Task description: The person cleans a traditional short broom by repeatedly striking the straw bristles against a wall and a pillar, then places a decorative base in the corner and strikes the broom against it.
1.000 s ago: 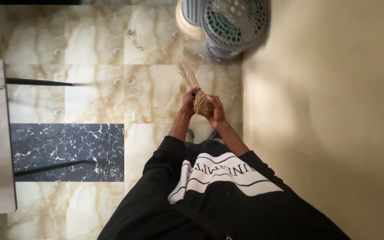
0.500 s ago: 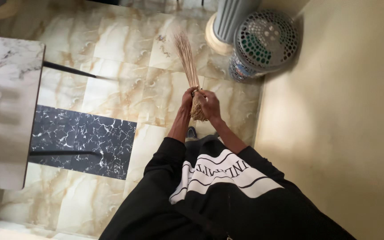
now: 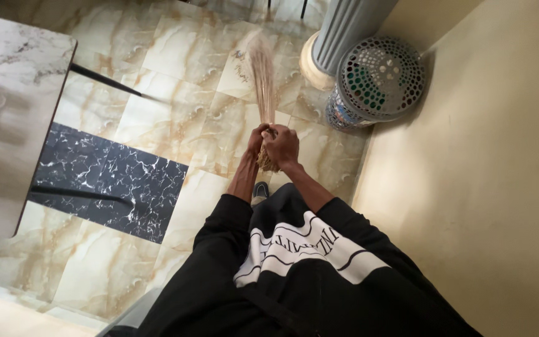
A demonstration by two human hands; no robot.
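Sweeping step in hand, judging by the grip: bundle of thin tan straw sticks bound into a hand broom (image 3: 263, 81) held near the centre of the frame, bound butt end in the fists, bristle tips pointing toward the top of the frame and blurred over the cream marble-veined floor tiles (image 3: 176, 118). Next move probably calls for lowering the bristle tips onto the tiles while keeping both fists tight around the bound end.

Left hand (image 3: 256, 142) and right hand (image 3: 282, 145) pressed side by side, just below the bristles. Fingers (image 3: 280, 133) of the right hand curled fully closed around the broom's bound end; left-hand fingers likewise wrapped shut on it (mostly hidden behind the right fist).

Round grey perforated plastic basket (image 3: 378, 78) at upper right, beside the ribbed grey column (image 3: 344, 28) and the beige wall (image 3: 488, 175). Black white-veined tile patch (image 3: 107, 181) at left, under the pale marble-topped counter (image 3: 7, 100) with thin black legs.
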